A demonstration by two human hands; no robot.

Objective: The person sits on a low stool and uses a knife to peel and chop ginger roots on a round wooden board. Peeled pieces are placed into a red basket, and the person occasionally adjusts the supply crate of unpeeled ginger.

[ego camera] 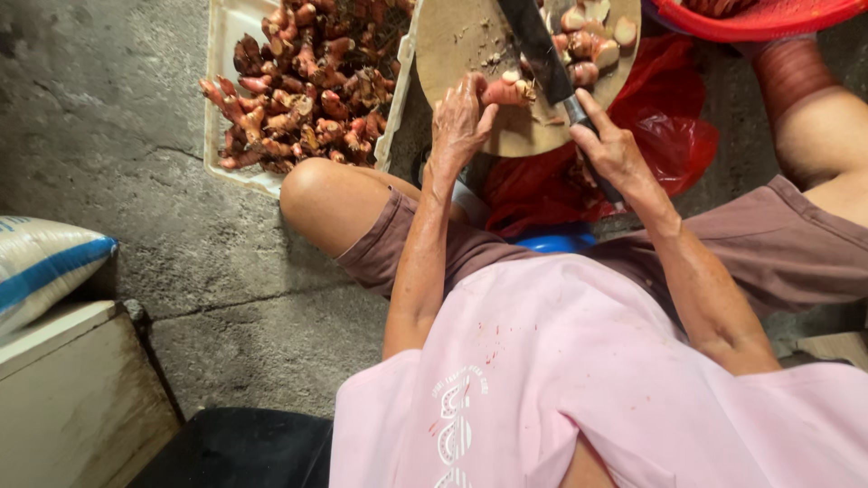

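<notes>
Pink shirt (579, 380), nearest the camera, covering the person's torso; brown shorts (768, 244) beyond it, one bare knee (312, 194) raised.

Round wooden chopping board (470, 36): landmark for this entry, lying on the floor beyond the knees.

Left hand (461, 117): at the near edge of the board, fingers curled down and pinching a reddish root piece (504, 90) against the wood.

Right hand (615, 149): at the near right edge of the board, closed round the handle of a dark-bladed cleaver (541, 50), forefinger stretched along it. Blade runs across the board, its edge touching the right end of the root piece.

Cut root pieces (592, 32): pale-faced, heaped on the far right part of the board, beyond the blade.

White tray (221, 54): just left of the board, piled with whole reddish-brown roots (303, 90).

Red plastic bag (669, 126): beneath and right of the board. Red basket (759, 18): far right of the board, rim only in view.

Blue object (556, 242): near side of the board, between the legs, mostly hidden.

White sack with blue stripe (41, 262): well left of the board, atop a pale box (72, 398).

Concrete floor (108, 117): grey, rough.
</notes>
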